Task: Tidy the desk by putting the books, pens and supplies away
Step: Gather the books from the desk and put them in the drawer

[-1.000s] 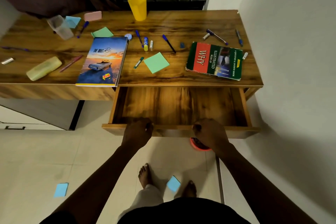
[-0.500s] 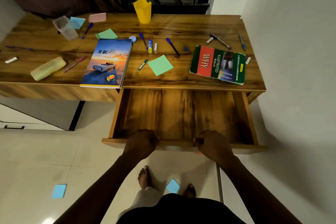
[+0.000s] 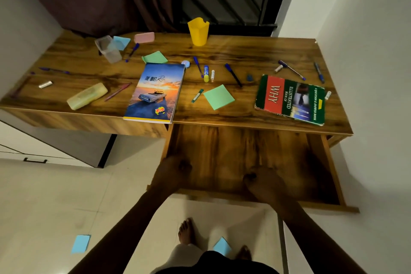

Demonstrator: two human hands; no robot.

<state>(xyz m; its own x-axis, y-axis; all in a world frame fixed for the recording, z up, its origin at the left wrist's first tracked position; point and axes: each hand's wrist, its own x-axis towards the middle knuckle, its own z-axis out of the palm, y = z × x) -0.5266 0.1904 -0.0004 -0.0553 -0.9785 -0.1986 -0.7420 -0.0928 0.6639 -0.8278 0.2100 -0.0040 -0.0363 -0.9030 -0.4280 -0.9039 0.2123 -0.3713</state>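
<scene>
The wooden desk (image 3: 233, 49) has its drawer (image 3: 244, 151) pulled far out, with nothing inside. My left hand (image 3: 173, 173) and my right hand (image 3: 264, 184) hover as loose fists over the drawer's front edge and hold nothing. On the desk lie a sunset-cover notebook (image 3: 155, 93), a green and red "WHY" book (image 3: 291, 100), a green sticky pad (image 3: 219, 97), a yellow-green pencil case (image 3: 86, 95), a glue stick (image 3: 206, 73) and several scattered pens. A yellow pen cup (image 3: 198, 31) stands at the back.
A clear plastic container (image 3: 109, 49), a pink eraser (image 3: 144, 37) and more sticky notes sit at the back left. Two blue notes (image 3: 80, 243) lie on the floor by my feet. A white cabinet (image 3: 33, 151) stands left, and a wall runs along the right.
The drawer slid further out toward me. Both hands moved from gripping its front panel to hovering as fists over the front edge.
</scene>
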